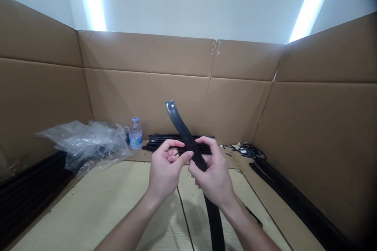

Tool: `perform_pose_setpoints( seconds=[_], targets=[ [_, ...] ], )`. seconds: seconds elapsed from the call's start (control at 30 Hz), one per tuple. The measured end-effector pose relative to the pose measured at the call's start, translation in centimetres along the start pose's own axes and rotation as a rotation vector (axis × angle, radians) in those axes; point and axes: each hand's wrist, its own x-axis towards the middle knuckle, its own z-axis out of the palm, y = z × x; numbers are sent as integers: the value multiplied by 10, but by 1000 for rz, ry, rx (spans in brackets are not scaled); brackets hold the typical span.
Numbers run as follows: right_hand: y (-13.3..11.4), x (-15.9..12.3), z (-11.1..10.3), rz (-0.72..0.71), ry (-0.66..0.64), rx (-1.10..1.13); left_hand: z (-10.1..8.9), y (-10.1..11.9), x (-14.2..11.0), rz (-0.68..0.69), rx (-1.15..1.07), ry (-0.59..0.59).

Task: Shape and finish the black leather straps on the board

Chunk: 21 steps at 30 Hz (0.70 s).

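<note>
A long black strap [179, 125] rises between my hands, bending up to the left, with a shiny end that has a small round metal spot. Its lower part hangs past my right wrist towards the bottom edge. My right hand [213, 174] is closed around the strap, thumb in front. The thumb and index finger of my left hand [166, 168] pinch at the strap's left edge, just above the right thumb. Something thin and dark shows between those left fingertips, too small to make out.
Cardboard walls [176, 98] surround the pale work surface [118, 204]. Clear plastic bags [97, 141] and a bottle [136, 135] stand back left. Black strips [32, 192] lie left, more strips [294, 200] right, beside tangled black cord [250, 151]. A thin dark tool [253, 215] lies near my right forearm.
</note>
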Motion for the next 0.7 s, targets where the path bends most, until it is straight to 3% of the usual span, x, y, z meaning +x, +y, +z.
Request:
perform_pose_setpoints(
  seconds=[0.37,0.7],
  targets=[
    [-2,2,-5,80,-76,19,1,-12,-2,156,159,46],
    [-15,0,-13,-85,-70,-157,-2,-18,-4,277,117,104]
  ],
)
